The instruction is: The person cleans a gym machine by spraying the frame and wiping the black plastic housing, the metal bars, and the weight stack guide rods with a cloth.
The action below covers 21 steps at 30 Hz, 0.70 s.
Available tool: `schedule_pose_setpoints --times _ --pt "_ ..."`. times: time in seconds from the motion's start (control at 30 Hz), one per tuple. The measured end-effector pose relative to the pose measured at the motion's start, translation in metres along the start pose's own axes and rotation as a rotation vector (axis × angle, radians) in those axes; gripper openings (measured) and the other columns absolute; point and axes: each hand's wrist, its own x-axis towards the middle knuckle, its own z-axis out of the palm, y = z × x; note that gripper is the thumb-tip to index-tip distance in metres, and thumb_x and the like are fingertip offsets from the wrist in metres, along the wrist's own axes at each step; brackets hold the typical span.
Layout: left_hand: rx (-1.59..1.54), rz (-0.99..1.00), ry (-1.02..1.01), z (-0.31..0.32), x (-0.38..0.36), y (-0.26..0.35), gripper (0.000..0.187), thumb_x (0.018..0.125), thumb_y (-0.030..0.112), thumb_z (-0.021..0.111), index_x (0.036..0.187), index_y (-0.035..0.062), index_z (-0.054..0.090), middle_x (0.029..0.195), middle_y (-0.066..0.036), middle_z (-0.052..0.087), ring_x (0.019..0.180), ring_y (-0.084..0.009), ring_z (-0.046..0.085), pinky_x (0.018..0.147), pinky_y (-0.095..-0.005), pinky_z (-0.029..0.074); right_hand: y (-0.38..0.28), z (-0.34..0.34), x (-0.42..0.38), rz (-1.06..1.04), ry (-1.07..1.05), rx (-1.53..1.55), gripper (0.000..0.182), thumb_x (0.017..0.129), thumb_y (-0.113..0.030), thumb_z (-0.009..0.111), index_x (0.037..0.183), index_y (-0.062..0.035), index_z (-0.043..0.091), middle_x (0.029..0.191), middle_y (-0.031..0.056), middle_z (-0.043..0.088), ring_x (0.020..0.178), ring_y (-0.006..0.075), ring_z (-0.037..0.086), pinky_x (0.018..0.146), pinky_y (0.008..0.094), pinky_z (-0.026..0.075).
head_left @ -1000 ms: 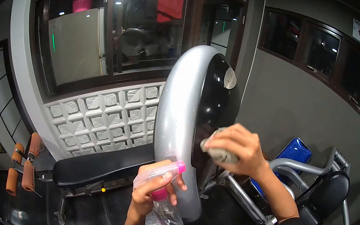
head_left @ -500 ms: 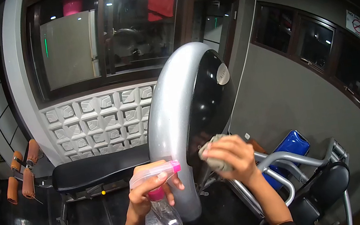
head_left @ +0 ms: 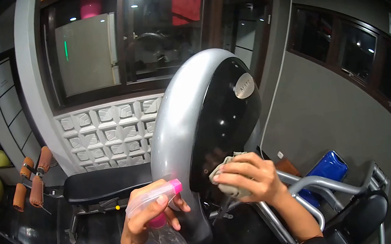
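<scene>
My left hand [head_left: 151, 212] is wrapped round the neck of a clear spray bottle [head_left: 172, 241] with a pink nozzle, which points right toward the machine. A folded grey-green cloth [head_left: 230, 182] is gripped in my right hand [head_left: 254, 176], just in front of the lower black panel. The tall machine cover [head_left: 175, 120] has a silver curved rim and a glossy black side [head_left: 224, 112] with an oval badge [head_left: 244, 86]. Whether the cloth touches the panel, I cannot tell.
A black padded bench [head_left: 108, 183] stands to the left, beside orange foam rollers [head_left: 36, 191]. Silver machine tubes [head_left: 326, 183], a blue pad [head_left: 328, 168] and a black seat [head_left: 363, 213] are at the right. Behind are windows and a patterned white wall [head_left: 111, 134].
The view has shifted, and the machine's black side shows more fully. My left hand with the bottle sits a little further left and lower; the cloth remains in my right hand.
</scene>
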Motion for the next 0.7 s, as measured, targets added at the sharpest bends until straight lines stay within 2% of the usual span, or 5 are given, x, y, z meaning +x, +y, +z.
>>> schedule_pose_setpoints --times 0.2,0.33,0.47,0.53,0.7 --pt "0.169 0.019 0.144 0.018 0.001 0.025 0.049 0.081 0.039 0.06 0.09 -0.0084 0.063 0.081 -0.017 0.065 0.054 -0.0206 0.064 0.053 -0.0255 0.05 0.058 -0.013 0.027 0.133 0.088 0.012 0.05 0.053 -0.008 0.084 0.1 -0.0191 0.071 0.097 -0.0011 0.067 0.083 0.0213 0.064 0.063 0.0306 0.056" --pt "0.297 0.014 0.275 0.032 0.006 0.04 0.048 0.08 0.039 0.06 0.086 -0.0088 0.063 0.077 -0.015 0.063 0.051 -0.021 0.063 0.05 -0.0251 0.049 0.035 -0.002 0.052 -0.019 0.076 0.085 0.04 0.054 -0.01 0.082 0.093 -0.0151 0.073 0.093 -0.0001 0.068 0.081 0.0189 0.064 0.065 0.0284 0.055" --pt "0.376 0.128 0.316 0.037 0.015 0.047 0.044 0.085 0.036 0.058 0.087 -0.0083 0.061 0.073 -0.014 0.062 0.047 -0.0201 0.062 0.047 -0.0248 0.046 0.034 0.005 0.05 -0.256 0.104 0.015 0.036 0.06 -0.017 0.082 0.095 -0.0167 0.073 0.096 -0.0031 0.068 0.077 0.0159 0.063 0.061 0.0259 0.054" --pt "0.399 0.154 0.331 0.041 0.021 0.051 0.043 0.086 0.035 0.057 0.087 -0.0084 0.061 0.073 -0.015 0.062 0.046 -0.0203 0.062 0.047 -0.0249 0.046 0.051 -0.006 0.048 -0.18 0.024 0.201 0.027 0.069 -0.016 0.077 0.095 -0.0147 0.071 0.094 -0.0042 0.065 0.08 0.0137 0.062 0.059 0.0241 0.053" --pt "0.39 0.144 0.298 0.046 0.036 0.055 0.042 0.09 0.032 0.053 0.086 -0.0097 0.06 0.073 -0.015 0.062 0.045 -0.0225 0.061 0.046 -0.0261 0.046 0.083 -0.011 0.046 -0.09 0.057 0.158 0.04 0.06 -0.016 0.083 0.097 -0.0198 0.072 0.093 -0.0051 0.065 0.077 0.0147 0.062 0.056 0.0259 0.052"
